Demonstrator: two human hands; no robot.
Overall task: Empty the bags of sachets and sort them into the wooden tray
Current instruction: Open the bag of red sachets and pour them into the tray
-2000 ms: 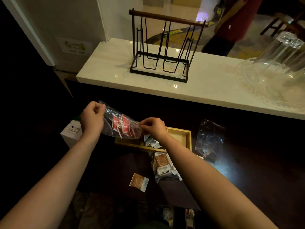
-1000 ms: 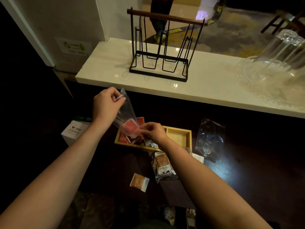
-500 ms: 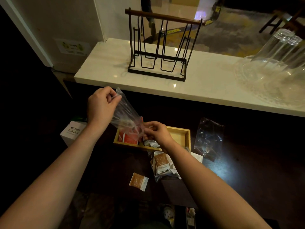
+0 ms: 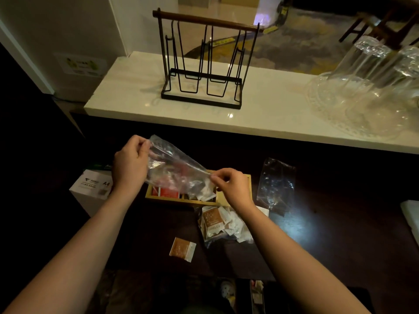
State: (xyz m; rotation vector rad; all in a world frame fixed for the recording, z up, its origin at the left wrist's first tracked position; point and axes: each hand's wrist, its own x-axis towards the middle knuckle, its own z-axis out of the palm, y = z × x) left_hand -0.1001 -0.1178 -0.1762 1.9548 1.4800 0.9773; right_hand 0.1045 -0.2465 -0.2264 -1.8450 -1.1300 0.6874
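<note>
A clear plastic bag is stretched above the wooden tray. My left hand pinches its upper left corner and my right hand pinches its lower right corner. The bag looks empty. Red sachets lie in the tray's left compartment and pale sachets in the middle one. In front of the tray is a bag of brown and white sachets. One brown sachet lies loose on the dark table.
An empty clear bag lies right of the tray. A white A4 paper box stands at the left. Behind, a raised white counter carries a black wire rack and glassware on a glass tray.
The red sachets have dropped out of the bag into the tray's left compartment. My left hand tipped the bag up; both hands now hold it spread out and empty.
</note>
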